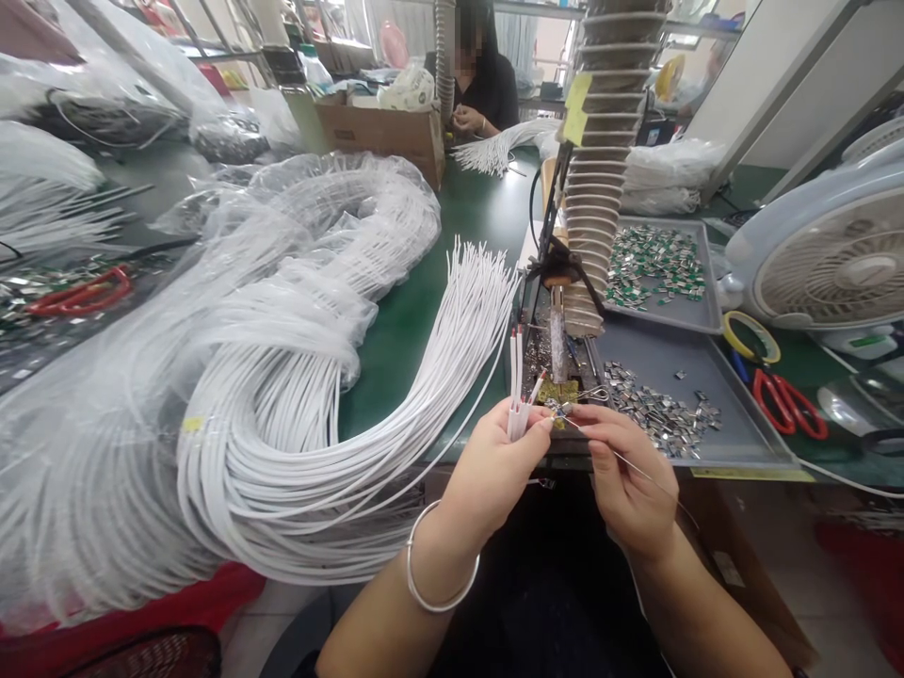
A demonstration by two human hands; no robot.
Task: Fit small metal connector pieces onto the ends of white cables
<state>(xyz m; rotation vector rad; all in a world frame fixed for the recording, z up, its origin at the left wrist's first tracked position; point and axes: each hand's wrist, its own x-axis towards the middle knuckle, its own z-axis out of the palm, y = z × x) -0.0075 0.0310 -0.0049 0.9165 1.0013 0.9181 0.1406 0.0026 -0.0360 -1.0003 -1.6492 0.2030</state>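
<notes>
My left hand (487, 476), with a bangle at the wrist, is closed around a few white cables (518, 372) whose stripped ends show red. Its thumb and index finger pinch a cable end at a small metal part, too small to make out fully. From the right, my right hand (632, 480) pinches a thin solder wire (644, 471) between thumb and fingers. The wire's tip reaches the left fingertips. Just above them, a soldering iron (557, 334) points downward in a stand, its tip close to a yellow sponge-like pad (557, 389).
A large bundle of white cables (282, 508), partly in clear plastic, covers the left side. To the right are a tray of metal connectors (664, 414), another of green-and-silver parts (656, 268), red-handled scissors (787, 405), tape (750, 336) and a fan (840, 254). A ribbed duct (600, 160) hangs ahead. A co-worker (487, 85) sits opposite.
</notes>
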